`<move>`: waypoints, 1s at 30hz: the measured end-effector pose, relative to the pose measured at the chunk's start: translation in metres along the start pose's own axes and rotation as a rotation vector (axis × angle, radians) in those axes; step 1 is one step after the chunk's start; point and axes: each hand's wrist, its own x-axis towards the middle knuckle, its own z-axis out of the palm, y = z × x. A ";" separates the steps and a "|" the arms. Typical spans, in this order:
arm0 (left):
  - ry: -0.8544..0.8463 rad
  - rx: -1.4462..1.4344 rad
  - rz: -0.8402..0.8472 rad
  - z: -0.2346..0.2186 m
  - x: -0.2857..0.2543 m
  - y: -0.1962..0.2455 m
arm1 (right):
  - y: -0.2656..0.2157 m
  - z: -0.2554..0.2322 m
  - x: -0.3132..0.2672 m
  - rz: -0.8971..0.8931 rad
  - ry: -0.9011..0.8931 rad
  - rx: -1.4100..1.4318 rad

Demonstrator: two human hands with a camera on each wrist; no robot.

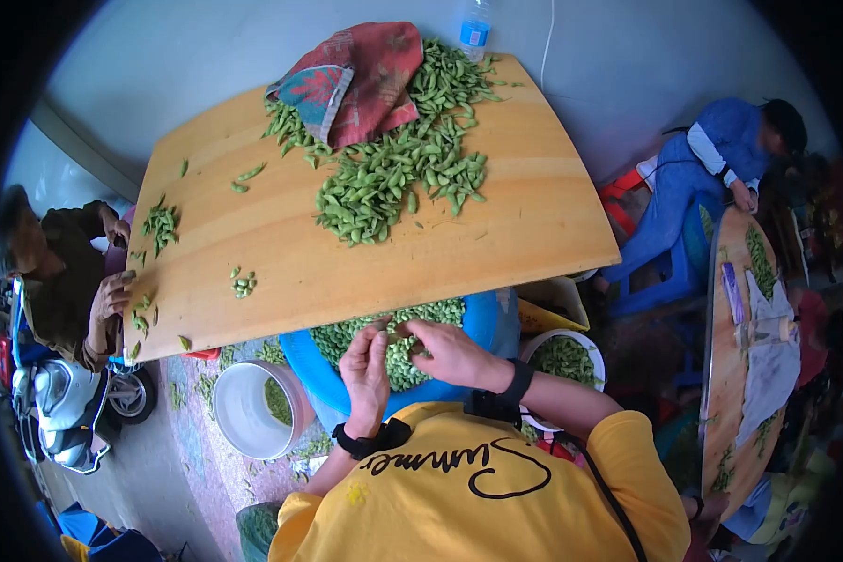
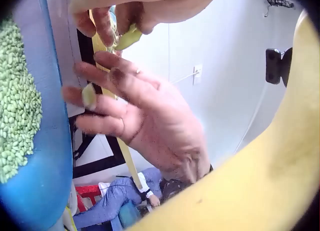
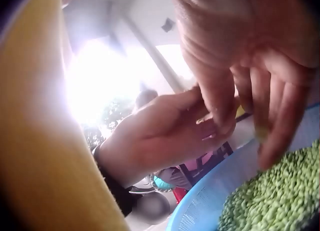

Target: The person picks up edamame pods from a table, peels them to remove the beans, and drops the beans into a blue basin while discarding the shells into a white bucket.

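In the left wrist view my left hand [image 2: 145,6] pinches a green soybean pod [image 2: 129,38] between its fingertips. Just below it my right hand [image 2: 162,111] has its fingers spread and loosely bent. A small pale green piece [image 2: 89,96] shows against those fingers. From the head, my left hand [image 1: 365,370] and right hand [image 1: 454,354] come close together over a blue basin [image 1: 485,318]. Shelled green beans [image 1: 407,361] fill much of this basin. In the right wrist view the right thumb meets the left fingertips.
A wooden table [image 1: 525,206] stands ahead, bearing a heap of pods [image 1: 375,192] partly under a red cloth [image 1: 375,80]. A white bucket [image 1: 244,412] is left of the basin, a pod-filled bucket [image 1: 562,361] right. Another person [image 1: 61,272] sits at the table's left end.
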 end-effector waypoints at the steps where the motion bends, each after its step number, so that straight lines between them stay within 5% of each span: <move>1: 0.062 -0.104 -0.014 -0.001 0.001 0.000 | -0.004 -0.004 0.002 -0.002 0.002 -0.003; 4: 0.101 -0.205 -0.009 -0.008 0.004 0.005 | -0.017 -0.035 0.022 -0.046 0.007 -0.215; 6: 0.111 -0.249 -0.016 -0.009 0.003 0.008 | -0.021 -0.064 0.061 0.147 0.141 -0.237; 8: 0.053 -0.263 -0.044 -0.007 0.003 0.009 | 0.007 -0.084 0.107 -0.065 0.409 -0.597; 11: 0.045 -0.223 -0.077 -0.003 0.002 0.010 | 0.031 -0.083 0.145 0.053 0.412 -0.830; 19: 0.069 -0.242 -0.071 -0.012 0.002 0.010 | 0.021 -0.092 0.130 0.078 0.383 -0.725; 22: 0.053 -0.244 -0.083 -0.005 0.003 0.016 | 0.031 -0.104 0.122 -0.130 0.223 -0.813; 26: -0.045 -0.201 -0.114 0.003 0.012 0.021 | 0.018 -0.109 0.116 -0.247 0.302 -0.949; 30: -0.088 -0.023 -0.194 0.009 0.028 0.038 | -0.008 -0.101 0.095 0.055 0.130 0.006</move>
